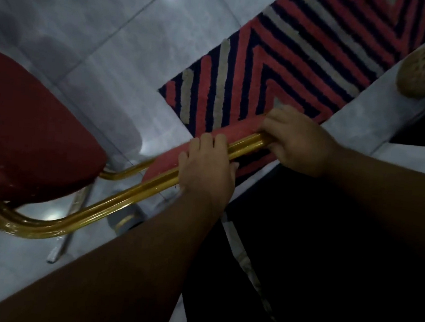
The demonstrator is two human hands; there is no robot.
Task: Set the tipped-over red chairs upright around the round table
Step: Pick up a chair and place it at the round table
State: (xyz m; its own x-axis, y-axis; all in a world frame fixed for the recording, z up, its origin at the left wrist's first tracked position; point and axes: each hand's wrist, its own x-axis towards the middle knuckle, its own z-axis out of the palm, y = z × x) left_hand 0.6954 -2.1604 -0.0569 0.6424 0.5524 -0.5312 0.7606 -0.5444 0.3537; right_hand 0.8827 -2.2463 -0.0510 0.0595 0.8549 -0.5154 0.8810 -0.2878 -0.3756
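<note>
You're looking down at a pale grey tiled floor (94, 35), glossy with soft light reflections. A rug (304, 66) striped in red, navy and grey chevrons lies across it.

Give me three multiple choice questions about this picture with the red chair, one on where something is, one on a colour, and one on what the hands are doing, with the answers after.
1. Where does the striped rug lie?
A. On the tiled floor, beyond the hands
B. Draped over the chair seat
C. Rolled up against a wall

2. What colour is the chair's metal frame?
A. Black
B. Gold
C. White

3. What are the two hands doing?
A. Both hanging free
B. One on the seat, one free
C. Both gripping the same frame tube

Answers:
1 A, the rug lies flat on the grey tiles past the chair back.
2 B, the shiny tube under the red seat is gold.
3 C, the left hand and right hand are each closed around the tube beside the red backrest pad.
</note>
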